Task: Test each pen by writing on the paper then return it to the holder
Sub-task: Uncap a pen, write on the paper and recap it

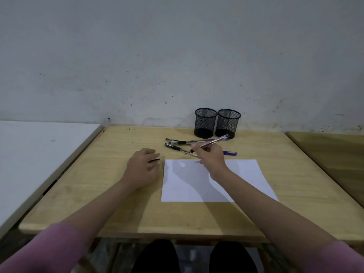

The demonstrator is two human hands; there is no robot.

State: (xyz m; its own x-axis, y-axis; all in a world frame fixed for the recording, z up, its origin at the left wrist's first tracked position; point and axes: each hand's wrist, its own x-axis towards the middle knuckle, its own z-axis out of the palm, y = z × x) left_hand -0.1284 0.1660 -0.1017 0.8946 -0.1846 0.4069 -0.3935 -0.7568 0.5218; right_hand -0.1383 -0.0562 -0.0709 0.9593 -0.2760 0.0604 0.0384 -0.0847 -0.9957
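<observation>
Nearest to me, my knees show under the wooden table [118, 194], and both pink sleeves run forward onto it. My left hand [142, 168] rests on the wood just left of the paper [187, 186], fingers curled round a thin dark piece [155, 160] that pokes out toward the sheet; I judge it to be a pen cap, though it is too small to be sure. My right hand [210, 154] hovers over the paper's far edge, fingers pinched on a clear pen [208, 144], its tip aimed down and left just beyond the sheet, its tail pointing at the holders.

The paper looks blank to me, so I judge the task barely begun: this is the first pen, uncapped and not yet put to the sheet, and nothing has gone into a holder.

Counting: one sheet, one pen in hand. Behind my right hand lies a loose cluster of pens [183, 143], at least three, overlapping too much for a firm count, plus a blue piece [230, 153] near the paper's far right. Farthest, against the wall, stand two black mesh holders [205, 123], side by side and seemingly empty.
</observation>
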